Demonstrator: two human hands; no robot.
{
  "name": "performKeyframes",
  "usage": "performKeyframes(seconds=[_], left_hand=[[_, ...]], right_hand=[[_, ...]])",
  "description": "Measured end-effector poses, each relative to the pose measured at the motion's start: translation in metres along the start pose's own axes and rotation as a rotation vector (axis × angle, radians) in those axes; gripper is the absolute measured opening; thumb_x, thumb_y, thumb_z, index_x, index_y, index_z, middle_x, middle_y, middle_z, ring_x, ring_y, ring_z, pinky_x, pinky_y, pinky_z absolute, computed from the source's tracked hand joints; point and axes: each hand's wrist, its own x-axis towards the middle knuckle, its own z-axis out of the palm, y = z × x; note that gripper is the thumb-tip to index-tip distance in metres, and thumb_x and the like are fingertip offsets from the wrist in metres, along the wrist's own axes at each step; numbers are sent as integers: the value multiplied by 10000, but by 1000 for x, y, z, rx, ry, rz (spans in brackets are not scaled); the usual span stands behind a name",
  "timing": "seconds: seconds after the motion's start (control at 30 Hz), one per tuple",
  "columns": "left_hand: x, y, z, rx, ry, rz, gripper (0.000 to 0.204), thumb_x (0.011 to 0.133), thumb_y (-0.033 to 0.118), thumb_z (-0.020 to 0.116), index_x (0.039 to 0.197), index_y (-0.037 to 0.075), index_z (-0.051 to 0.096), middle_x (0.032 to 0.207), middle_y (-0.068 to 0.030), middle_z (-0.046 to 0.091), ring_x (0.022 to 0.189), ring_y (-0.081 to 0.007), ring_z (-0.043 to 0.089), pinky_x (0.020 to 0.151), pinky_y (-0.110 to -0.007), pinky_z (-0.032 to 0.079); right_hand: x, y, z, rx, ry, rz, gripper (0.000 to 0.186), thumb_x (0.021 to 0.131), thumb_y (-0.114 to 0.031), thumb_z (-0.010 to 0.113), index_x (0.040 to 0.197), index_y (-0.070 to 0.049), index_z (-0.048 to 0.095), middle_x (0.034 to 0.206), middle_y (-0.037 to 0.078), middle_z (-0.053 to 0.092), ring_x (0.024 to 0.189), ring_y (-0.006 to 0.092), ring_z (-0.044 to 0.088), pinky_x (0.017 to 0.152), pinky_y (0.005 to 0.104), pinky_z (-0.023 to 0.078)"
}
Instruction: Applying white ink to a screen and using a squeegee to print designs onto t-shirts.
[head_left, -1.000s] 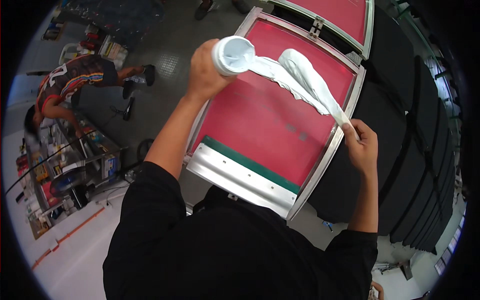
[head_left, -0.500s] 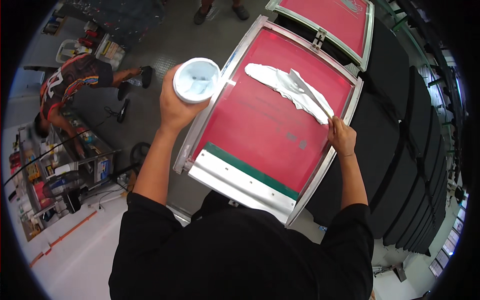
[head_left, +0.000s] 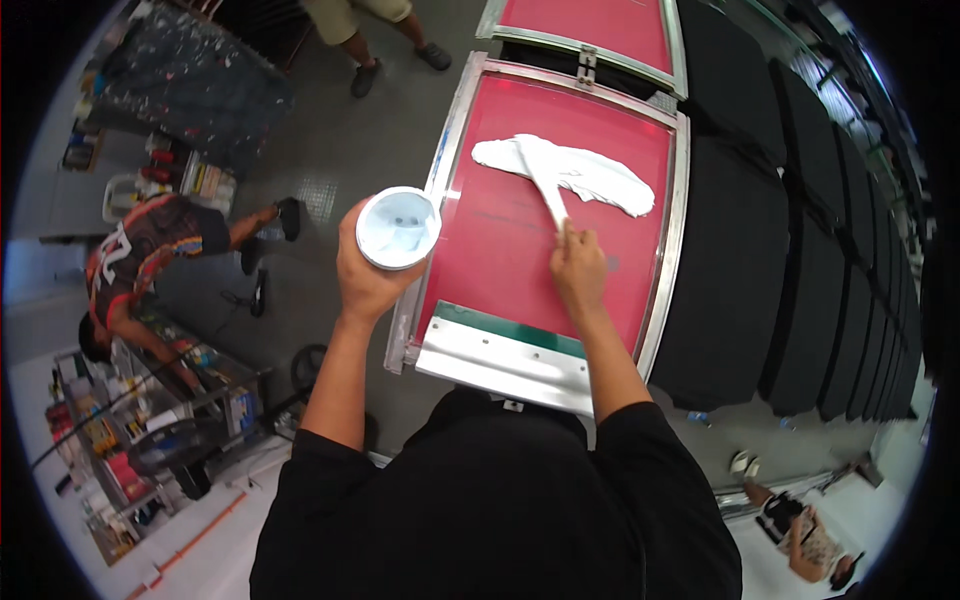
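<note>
A print shop with a grey floor: at far left a cluttered shelf cart [head_left: 150, 420] and a person bending [head_left: 140, 260] beside it. The left hand [head_left: 365, 275] is wrapped round a white tub [head_left: 398, 228], held upright just off the left rail of the red screen frame [head_left: 455, 130]. The right hand [head_left: 578, 270] is closed on a white-coated spatula [head_left: 545, 185], its long axis running away from the hand into the ink. The white ink [head_left: 590, 180] lies as a thick smear across the far half of the mesh, nearer the right hand.
</note>
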Motion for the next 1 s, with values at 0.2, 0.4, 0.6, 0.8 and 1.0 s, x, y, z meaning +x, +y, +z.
performKeyframes(seconds=[0.2, 0.4, 0.6, 0.8, 1.0], left_hand=[[-6, 0, -11, -35, -105, 37, 905, 625, 151, 948, 1382, 38, 465, 1278, -141, 594, 1190, -281, 614, 1012, -392, 500], [-11, -2, -30, -57, -159, 64, 891, 626, 170, 947, 1371, 36, 477, 1267, -136, 607, 1171, -277, 627, 1000, -394, 508], [-17, -9, -46, -143, -209, 52, 871, 640, 199, 943, 1363, 37, 486, 1262, -134, 611, 1167, -275, 629, 990, -394, 510], [-17, -12, -46, -146, -232, 46, 893, 614, 204, 949, 1363, 48, 489, 1254, -135, 616, 1161, -284, 632, 983, -398, 516], [-18, -10, -33, -131, -264, 63, 895, 605, 197, 948, 1361, 51, 491, 1248, -137, 617, 1154, -289, 633, 973, -403, 519]], right_hand=[[13, -39, 5, 22, 91, -25, 315, 908, -171, 632, 1197, -67, 703, 928, 178, 576, 709, 365, 615, 632, 500, 502], [-29, 3, -34, -152, 28, 331, 353, 892, -139, 625, 1240, -119, 681, 1005, 176, 577, 775, 401, 668, 673, 521, 552], [-56, 39, -59, -236, 119, 585, 335, 906, -184, 636, 1236, -119, 638, 1086, 198, 590, 890, 417, 689, 736, 522, 566], [-46, -1, -28, -85, 103, 673, 309, 941, -244, 593, 1205, -83, 576, 1073, 251, 586, 893, 493, 650, 757, 598, 527], [-31, -54, 3, 60, 51, 447, 263, 951, -251, 587, 1147, -78, 560, 1024, 243, 579, 828, 492, 646, 688, 606, 531]])
